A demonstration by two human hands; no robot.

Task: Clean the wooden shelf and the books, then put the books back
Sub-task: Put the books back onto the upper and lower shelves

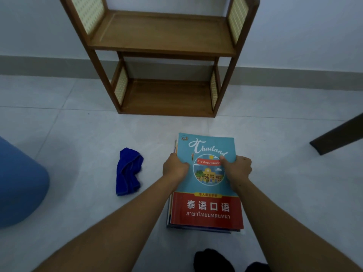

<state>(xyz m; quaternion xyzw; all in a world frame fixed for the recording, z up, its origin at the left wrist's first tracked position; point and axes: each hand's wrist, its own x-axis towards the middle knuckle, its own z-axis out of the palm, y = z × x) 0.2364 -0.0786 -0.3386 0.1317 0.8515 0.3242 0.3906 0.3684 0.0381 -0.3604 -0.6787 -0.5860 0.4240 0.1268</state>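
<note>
While both hands clamp it from the sides, the stack of books lies flat between the fingers on the tiled floor; whether it is lifted, cannot tell.

Left hand: fingers curled round the stack's left edge, thumb on the cover. Right hand: same hold on the right edge, thumb pressed onto the cover.

Top book: teal upper half, white script "Thailand", round picture of a yellow building between the two thumbs, red lower band with white Chinese and Thai lettering. Several thinner books under it, edges showing beside the left fingers.

Wooden shelf: well beyond the fingertips, against the wall; two brown boards, both bare, woven cane side panels.

Blue cloth: crumpled on the floor, just outside the left knuckles, apart from the stack.

Blue rounded object far beyond the left hand. Dark furniture leg well beyond the right hand. Floor from fingertips to shelf lies open.
</note>
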